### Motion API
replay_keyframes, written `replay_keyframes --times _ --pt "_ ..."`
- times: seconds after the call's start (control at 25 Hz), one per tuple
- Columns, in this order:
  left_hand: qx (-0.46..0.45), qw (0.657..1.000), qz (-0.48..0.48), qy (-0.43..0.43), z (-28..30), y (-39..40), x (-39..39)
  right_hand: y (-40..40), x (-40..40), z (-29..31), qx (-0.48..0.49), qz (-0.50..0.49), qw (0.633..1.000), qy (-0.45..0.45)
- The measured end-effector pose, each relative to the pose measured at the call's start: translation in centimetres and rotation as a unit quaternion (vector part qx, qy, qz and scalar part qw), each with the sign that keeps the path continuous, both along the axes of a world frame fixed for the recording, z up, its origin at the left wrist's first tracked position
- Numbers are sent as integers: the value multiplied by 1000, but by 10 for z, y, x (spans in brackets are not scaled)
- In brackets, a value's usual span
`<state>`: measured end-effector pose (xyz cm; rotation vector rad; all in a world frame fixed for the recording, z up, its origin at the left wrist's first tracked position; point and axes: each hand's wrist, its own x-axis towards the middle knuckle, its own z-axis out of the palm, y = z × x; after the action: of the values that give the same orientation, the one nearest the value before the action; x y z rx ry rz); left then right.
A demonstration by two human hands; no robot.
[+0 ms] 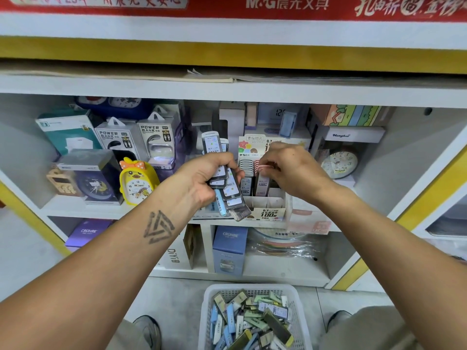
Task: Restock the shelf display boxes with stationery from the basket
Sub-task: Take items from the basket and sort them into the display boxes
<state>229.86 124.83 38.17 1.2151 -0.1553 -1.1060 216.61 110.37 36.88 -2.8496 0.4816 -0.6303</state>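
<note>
Left hand: grips a fanned stack of flat plastic lead cases, frame centre.
Right hand: pinches one pink case over the white cardboard display box.
Tip: lower it upright into an open slot.

stationery shop. red m&g brand banner across top of frame, white shelving with yellow trim, boxed power banks and alarm clocks at left, lead refill display box at center, basket of stock bottom center.
</note>
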Motion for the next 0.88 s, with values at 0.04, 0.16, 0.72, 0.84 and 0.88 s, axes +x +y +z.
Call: replay_keyframes --times 0.04,0.16,0.72,0.84,0.88 --pt "1 1000 -4 -3 0 0 -1 -1 -1 -1 4 -3 1000 5" --pt "2 999 -34 -12 1 1 -3 -2 -3 -6 21 -6 999 25" --pt "34 983 -170 -65 -3 -7 -26 21 4 22 516 -36 848 -118" --pt "31 982 -180 -51 -6 -9 -30 21 9 20 513 -50 849 -115" --pt "26 983 -177 -33 -7 -10 -29 20 10 19 519 -53 845 -117"
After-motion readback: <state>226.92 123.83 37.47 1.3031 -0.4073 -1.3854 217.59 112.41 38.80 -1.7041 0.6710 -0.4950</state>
